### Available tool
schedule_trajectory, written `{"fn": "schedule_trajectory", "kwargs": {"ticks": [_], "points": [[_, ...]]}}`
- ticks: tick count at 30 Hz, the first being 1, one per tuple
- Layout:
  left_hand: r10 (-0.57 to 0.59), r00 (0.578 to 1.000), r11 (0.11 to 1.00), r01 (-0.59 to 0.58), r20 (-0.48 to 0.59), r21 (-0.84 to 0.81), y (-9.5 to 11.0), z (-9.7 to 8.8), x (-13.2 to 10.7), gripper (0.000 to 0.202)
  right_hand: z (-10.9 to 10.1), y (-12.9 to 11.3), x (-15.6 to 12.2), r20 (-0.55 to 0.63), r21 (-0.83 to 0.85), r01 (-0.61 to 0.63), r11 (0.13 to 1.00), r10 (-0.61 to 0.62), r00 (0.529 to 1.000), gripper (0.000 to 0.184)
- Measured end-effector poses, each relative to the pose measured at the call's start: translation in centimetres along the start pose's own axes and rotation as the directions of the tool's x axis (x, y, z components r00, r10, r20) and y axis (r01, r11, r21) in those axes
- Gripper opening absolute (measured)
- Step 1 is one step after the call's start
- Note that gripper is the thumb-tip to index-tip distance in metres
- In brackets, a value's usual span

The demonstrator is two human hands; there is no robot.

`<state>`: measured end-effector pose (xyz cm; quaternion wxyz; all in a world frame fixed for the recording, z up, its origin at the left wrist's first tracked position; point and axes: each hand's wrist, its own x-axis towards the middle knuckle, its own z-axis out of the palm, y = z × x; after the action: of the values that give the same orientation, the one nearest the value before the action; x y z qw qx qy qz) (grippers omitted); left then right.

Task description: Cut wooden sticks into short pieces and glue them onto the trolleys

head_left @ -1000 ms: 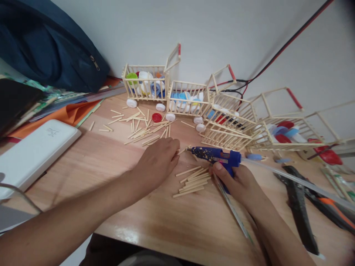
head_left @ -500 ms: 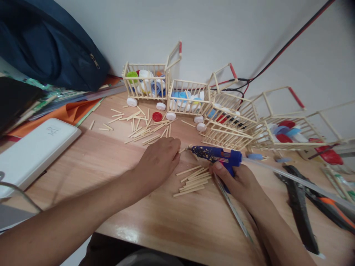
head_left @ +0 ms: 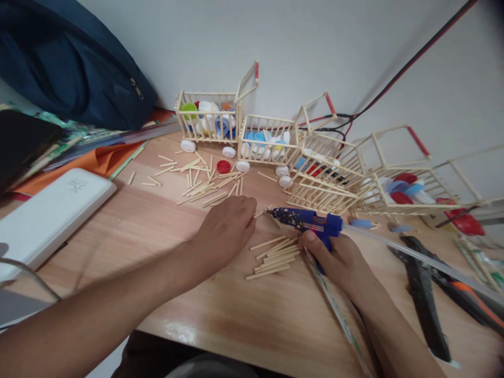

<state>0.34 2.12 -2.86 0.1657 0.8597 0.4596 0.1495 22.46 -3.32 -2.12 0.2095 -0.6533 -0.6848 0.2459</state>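
My right hand (head_left: 338, 257) is wrapped round the handle of a blue glue gun (head_left: 307, 219), with a long clear glue stick (head_left: 378, 236) running out of its back. The gun's nozzle points left. My left hand (head_left: 230, 223) pinches a short wooden stick (head_left: 260, 212), whose tip sticks out at the nozzle. Below the gun, several cut sticks (head_left: 277, 257) lie side by side on the wooden table (head_left: 205, 320). A thin flat strip (head_left: 334, 304) slants beneath my right hand. More loose sticks (head_left: 197, 184) are scattered beyond my left hand, beside a red bottle cap (head_left: 223, 166).
Several small stick-built carts (head_left: 208, 118) line the wall, with bottle caps inside. A white power bank (head_left: 55, 220) and a dark blue bag (head_left: 74, 63) are at left. On the right lie black-handled pliers (head_left: 425, 299). A red and black cable (head_left: 409, 63) crosses the wall.
Both hands, the glue gun and the pinched stick stay almost in place. The view has shifted very slightly, and the flat strip under my right hand has turned a little.
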Motion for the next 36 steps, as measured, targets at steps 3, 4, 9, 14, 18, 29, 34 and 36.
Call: {"fn": "schedule_trajectory", "kwargs": {"ticks": [3, 4, 9, 14, 18, 29, 34, 36], "points": [[-0.007, 1.0, 1.0, 0.007, 0.006, 0.003, 0.03, -0.04, 0.02, 0.011, 0.05, -0.17, -0.08, -0.011, 0.015, -0.004, 1.0, 0.004, 1.0, 0.049], [-0.007, 1.0, 1.0, 0.007, 0.007, 0.004, 0.03, -0.02, 0.02, 0.011, 0.04, -0.18, -0.08, -0.014, 0.018, -0.007, 1.0, 0.007, 1.0, 0.049], [-0.002, 1.0, 1.0, 0.002, -0.001, 0.015, -0.02, 0.17, 0.0, 0.011, -0.14, -0.15, 0.0, 0.015, -0.014, 0.008, 1.0, -0.008, 1.0, 0.049], [0.003, 1.0, 1.0, -0.003, 0.001, 0.008, -0.01, 0.11, -0.04, 0.011, -0.22, -0.47, 0.05, -0.011, -0.039, 0.023, 0.999, -0.023, 1.0, 0.047], [0.007, 1.0, 1.0, -0.007, -0.004, 0.01, 0.0, 0.11, -0.05, 0.01, -0.19, -0.75, 0.02, -0.033, -0.012, 0.027, 1.0, -0.027, 0.999, 0.046], [0.013, 1.0, 1.0, -0.013, -0.015, 0.003, -0.19, 0.35, -0.01, 0.011, -0.03, -0.43, -0.23, -0.008, 0.019, 0.018, 1.0, -0.018, 1.0, 0.045], [0.005, 1.0, 1.0, -0.005, -0.021, 0.017, -0.09, 0.26, 0.02, 0.012, -0.07, -0.4, -0.25, -0.012, -0.007, 0.025, 1.0, -0.025, 1.0, 0.043], [0.0, 1.0, 1.0, 0.0, -0.015, 0.02, -0.06, 0.19, 0.06, 0.012, -0.09, -0.44, -0.28, -0.002, -0.003, 0.024, 1.0, -0.024, 1.0, 0.044]]}}
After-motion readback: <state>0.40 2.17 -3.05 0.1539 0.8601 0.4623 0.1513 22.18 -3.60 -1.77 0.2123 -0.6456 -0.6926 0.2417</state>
